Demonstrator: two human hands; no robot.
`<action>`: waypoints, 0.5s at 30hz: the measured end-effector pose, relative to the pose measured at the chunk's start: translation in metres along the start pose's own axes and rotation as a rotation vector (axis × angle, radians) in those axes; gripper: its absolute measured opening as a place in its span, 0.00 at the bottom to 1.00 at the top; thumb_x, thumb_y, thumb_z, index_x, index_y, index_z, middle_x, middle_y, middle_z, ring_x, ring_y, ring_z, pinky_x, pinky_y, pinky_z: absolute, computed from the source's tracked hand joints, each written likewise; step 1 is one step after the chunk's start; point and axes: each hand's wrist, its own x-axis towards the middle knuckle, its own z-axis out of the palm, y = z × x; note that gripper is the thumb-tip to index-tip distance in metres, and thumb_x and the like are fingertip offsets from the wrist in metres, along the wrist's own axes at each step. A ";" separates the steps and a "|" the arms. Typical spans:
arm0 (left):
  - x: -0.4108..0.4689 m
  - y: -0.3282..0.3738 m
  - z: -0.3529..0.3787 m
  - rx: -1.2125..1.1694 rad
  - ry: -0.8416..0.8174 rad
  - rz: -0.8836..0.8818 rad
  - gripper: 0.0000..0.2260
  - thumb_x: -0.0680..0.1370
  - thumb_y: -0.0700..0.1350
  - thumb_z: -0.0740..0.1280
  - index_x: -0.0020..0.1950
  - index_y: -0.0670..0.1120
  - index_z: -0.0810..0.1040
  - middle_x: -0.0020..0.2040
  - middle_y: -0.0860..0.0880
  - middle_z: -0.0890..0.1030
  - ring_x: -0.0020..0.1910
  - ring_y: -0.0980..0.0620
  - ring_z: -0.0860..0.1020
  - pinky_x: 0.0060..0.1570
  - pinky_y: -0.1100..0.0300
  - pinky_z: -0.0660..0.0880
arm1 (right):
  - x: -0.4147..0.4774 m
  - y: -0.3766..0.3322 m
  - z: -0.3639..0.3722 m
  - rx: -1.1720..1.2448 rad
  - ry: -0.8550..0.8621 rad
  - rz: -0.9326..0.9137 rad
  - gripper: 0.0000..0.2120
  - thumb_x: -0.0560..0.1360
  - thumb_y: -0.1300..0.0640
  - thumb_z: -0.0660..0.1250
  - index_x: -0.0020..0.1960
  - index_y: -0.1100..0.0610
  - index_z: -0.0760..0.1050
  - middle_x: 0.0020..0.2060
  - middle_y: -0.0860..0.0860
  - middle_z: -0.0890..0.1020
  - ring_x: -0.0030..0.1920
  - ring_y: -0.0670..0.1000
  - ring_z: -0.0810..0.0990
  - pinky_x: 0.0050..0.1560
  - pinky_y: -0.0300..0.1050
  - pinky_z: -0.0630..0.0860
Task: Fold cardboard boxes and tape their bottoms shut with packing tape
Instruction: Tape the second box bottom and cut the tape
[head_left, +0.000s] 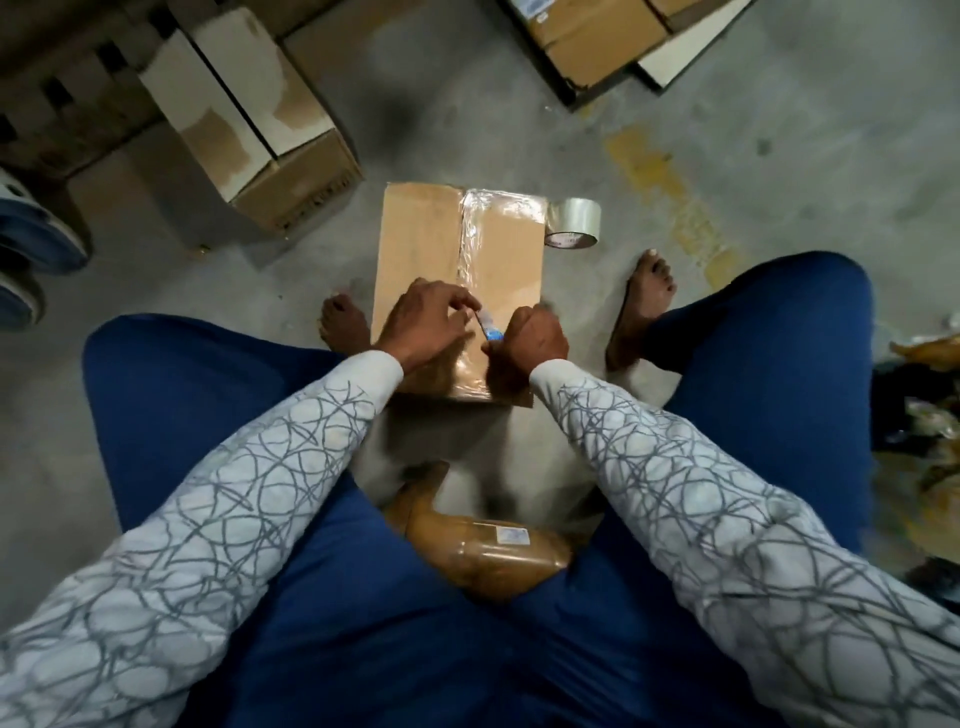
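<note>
**Item 1: cardboard box** (415, 249). It lies flat-side up on the concrete floor (779, 156), between the seated person's 2 bare feet. It is brown corrugated board with its 2 flaps closed to a centre seam.
- Handling (judged): light, and stiff across the panels, but the flaps give inward if pressed near the seam. It slides easily on the floor unless pinned. It is best held by the outer edges or corners, or with a flat palm over a flap well clear of the seam.

**Item 2: tape strip** (470, 244). Clear and glossy, it runs along the seam from the far edge toward the near edge and is wrinkled in places.
- Handling (judged): thin, and clings to itself. It needs tension to cut cleanly.

**Item 3: tape roll** (574, 223). It stands on the floor, just beside the box's far right corner.

**Item 4: left hand** (423, 325). It rests on the box near the seam, with curved fingers reaching to the tip of the tool. Whether they pinch tape or only press cannot be told.

**Item 5: right hand** (535, 335). It is fisted tight round a small blue-and-white tool (491, 327), probably a cutter, held over the near end of the strip.

**Item 6: surroundings.** Other cartons (249, 119) stand at far left, and a brown wrapped parcel (483, 556) lies at the person's lap.
</note>
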 end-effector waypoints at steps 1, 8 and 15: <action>-0.006 0.006 0.006 0.016 -0.010 0.024 0.10 0.78 0.43 0.68 0.56 0.52 0.85 0.53 0.48 0.85 0.57 0.45 0.78 0.59 0.49 0.75 | 0.000 0.003 0.000 0.080 0.022 0.030 0.28 0.70 0.41 0.76 0.61 0.59 0.77 0.60 0.58 0.78 0.60 0.58 0.79 0.57 0.47 0.76; 0.013 0.032 0.013 -0.033 0.035 0.038 0.09 0.79 0.44 0.68 0.56 0.51 0.85 0.54 0.50 0.86 0.55 0.51 0.80 0.55 0.58 0.75 | 0.013 0.023 -0.029 0.593 0.193 0.164 0.07 0.70 0.56 0.72 0.46 0.56 0.81 0.45 0.57 0.85 0.48 0.59 0.84 0.53 0.52 0.82; 0.130 0.060 0.000 -0.108 0.175 -0.031 0.10 0.79 0.45 0.68 0.59 0.48 0.84 0.55 0.48 0.85 0.56 0.51 0.81 0.55 0.63 0.72 | 0.047 0.049 -0.052 1.174 0.316 0.254 0.13 0.74 0.66 0.71 0.55 0.54 0.74 0.47 0.60 0.84 0.32 0.56 0.86 0.37 0.54 0.85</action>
